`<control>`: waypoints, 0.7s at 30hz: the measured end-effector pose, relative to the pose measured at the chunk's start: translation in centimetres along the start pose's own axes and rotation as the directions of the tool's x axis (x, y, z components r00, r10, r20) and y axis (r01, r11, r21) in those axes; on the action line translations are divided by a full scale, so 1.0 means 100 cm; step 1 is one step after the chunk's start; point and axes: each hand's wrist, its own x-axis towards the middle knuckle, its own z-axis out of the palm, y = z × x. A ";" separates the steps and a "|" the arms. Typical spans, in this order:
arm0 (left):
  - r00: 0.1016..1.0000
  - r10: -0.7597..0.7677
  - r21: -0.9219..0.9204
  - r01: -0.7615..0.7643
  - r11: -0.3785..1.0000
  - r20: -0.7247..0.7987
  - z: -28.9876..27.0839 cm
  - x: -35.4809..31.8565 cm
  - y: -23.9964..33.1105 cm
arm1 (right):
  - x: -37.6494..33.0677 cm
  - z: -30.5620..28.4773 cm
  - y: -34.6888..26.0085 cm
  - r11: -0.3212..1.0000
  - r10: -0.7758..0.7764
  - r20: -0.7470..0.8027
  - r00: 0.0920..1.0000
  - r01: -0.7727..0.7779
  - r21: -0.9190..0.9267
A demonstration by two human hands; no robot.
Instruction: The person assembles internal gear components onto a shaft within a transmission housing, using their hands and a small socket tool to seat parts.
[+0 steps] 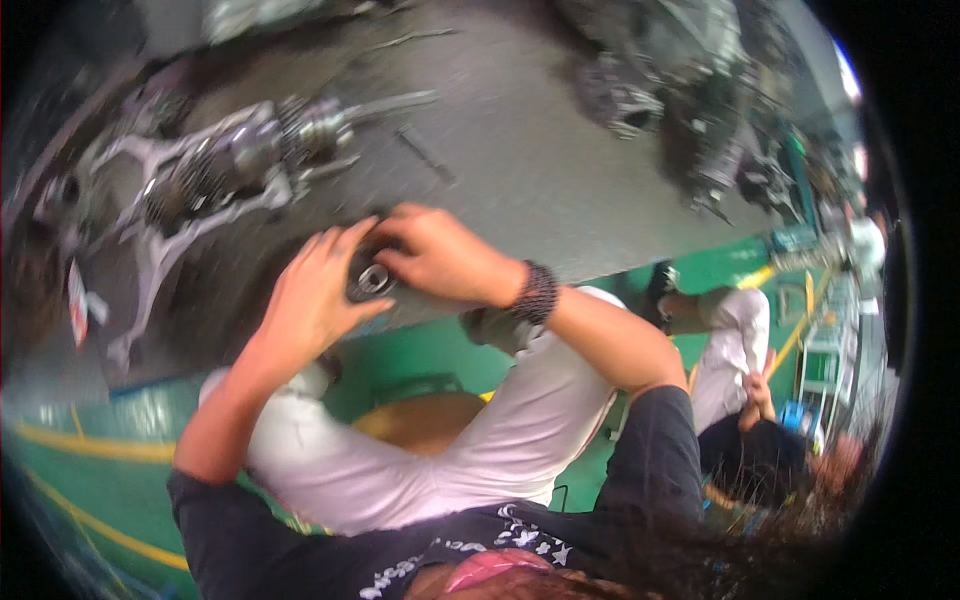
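At the near edge of the dark workbench, my two hands meet around a dark round metal part with a bright ring at its centre; its exact kind is not clear. My left hand curls around the part's left side, thumb on the near side and fingers over the far side. Bent fingers of my right hand grip its upper right edge and partly hide it. Just beyond my left hand lies a gear shaft assembly with long pale shift forks.
On the bench, a slim metal rod lies beyond my hands. Greasy metal housings and gear parts crowd the right side. A red-and-white item sits far left. Another person sits to the right, near shelving.
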 end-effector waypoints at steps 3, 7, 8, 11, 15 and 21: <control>0.985 0.096 0.099 -0.083 0.992 -0.140 -0.002 0.014 -0.012 | 0.017 -0.016 -0.002 0.999 0.030 -0.068 0.997 -0.028 0.035; 0.997 0.022 0.045 -0.018 0.999 -0.079 0.004 -0.004 -0.018 | 0.015 -0.004 -0.009 0.996 0.087 -0.110 0.990 -0.082 0.046; 0.998 0.014 0.022 -0.013 1.000 -0.056 0.004 -0.006 -0.019 | 0.015 -0.005 -0.014 0.995 0.089 -0.097 0.991 -0.084 0.053; 0.999 -0.008 0.014 0.009 1.000 -0.051 0.000 -0.008 -0.023 | 0.015 -0.010 -0.027 0.998 0.058 -0.041 0.997 -0.059 -0.014; 0.993 0.091 0.064 -0.086 0.994 -0.077 -0.010 0.003 -0.010 | 0.005 -0.029 -0.032 0.981 -0.148 0.090 0.985 0.158 -0.114; 0.999 0.014 -0.036 -0.015 0.999 -0.037 0.011 0.007 -0.013 | -0.002 0.003 -0.004 0.947 -0.307 0.053 0.950 0.310 -0.079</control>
